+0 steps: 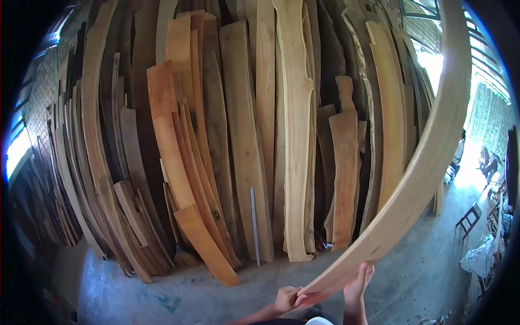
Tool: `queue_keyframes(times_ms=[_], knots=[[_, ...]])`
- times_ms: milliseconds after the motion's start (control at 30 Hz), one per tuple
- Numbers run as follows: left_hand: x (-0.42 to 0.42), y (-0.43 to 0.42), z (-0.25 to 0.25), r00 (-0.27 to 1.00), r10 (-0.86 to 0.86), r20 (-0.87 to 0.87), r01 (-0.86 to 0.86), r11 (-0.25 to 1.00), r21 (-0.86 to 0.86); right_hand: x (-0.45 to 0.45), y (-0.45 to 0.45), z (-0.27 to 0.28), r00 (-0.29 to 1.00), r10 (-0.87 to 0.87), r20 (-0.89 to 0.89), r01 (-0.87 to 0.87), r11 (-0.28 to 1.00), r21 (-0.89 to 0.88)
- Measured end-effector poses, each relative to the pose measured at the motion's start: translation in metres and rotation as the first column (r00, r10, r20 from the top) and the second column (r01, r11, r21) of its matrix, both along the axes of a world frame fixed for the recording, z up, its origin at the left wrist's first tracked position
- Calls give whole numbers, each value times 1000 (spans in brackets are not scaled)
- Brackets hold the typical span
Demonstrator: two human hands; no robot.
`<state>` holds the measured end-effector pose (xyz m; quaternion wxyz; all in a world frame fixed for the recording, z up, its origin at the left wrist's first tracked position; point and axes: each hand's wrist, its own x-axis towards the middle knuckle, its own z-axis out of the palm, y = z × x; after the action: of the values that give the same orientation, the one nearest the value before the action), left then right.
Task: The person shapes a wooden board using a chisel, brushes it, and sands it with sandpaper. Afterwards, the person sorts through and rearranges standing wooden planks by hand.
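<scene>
A long pale wooden board (pixel 403 206) rises from the bottom middle to the upper right, its curve at least partly from the wide lens. My left hand (pixel 288 299) is closed around the lower end of this board. A little higher, my right hand (pixel 357 280) grips the board's right edge, its thumb pointing up and part of the fingers hidden by the wood. In front of me, a light board with a wavy edge (pixel 297 135) stands among many upright planks. An orange-brown plank (pixel 208 246) leans forward with its foot on the floor.
A thin metal bar (pixel 254 227) leans on the planks. The concrete floor (pixel 216 303) runs along their feet. At right are a small dark metal frame (pixel 468 219), crumpled silvery sheeting (pixel 478 257) and a cluttered pile. Bright daylight enters through openings on both sides.
</scene>
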<state>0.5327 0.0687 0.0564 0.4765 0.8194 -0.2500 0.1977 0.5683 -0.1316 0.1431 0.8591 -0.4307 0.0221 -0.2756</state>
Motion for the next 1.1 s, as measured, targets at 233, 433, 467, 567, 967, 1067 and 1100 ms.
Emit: queue_keyframes(times_ms=[233,433,467,567,967,1067,1100], knots=[[54,-55,4,998,-5,61,5,1000,-9,46,-62,6,999,27,23,-27,999,-30],[104,-125,36,985,66,162,-70,997,17,107,-134,26,1000,-30,-7,30,999,11],[111,-134,48,979,81,188,-87,996,23,117,-140,36,999,-3,-46,2,1000,-18],[128,-151,63,960,130,246,-140,990,23,139,-153,51,997,-70,-37,71,997,35],[183,-150,56,914,294,281,-310,951,12,211,-128,76,976,202,79,-203,979,0],[205,-137,67,876,391,282,-391,919,-60,238,-119,83,947,288,142,-281,957,-67],[209,-133,72,873,405,271,-404,913,-61,244,-112,86,944,286,164,-280,958,-60]])
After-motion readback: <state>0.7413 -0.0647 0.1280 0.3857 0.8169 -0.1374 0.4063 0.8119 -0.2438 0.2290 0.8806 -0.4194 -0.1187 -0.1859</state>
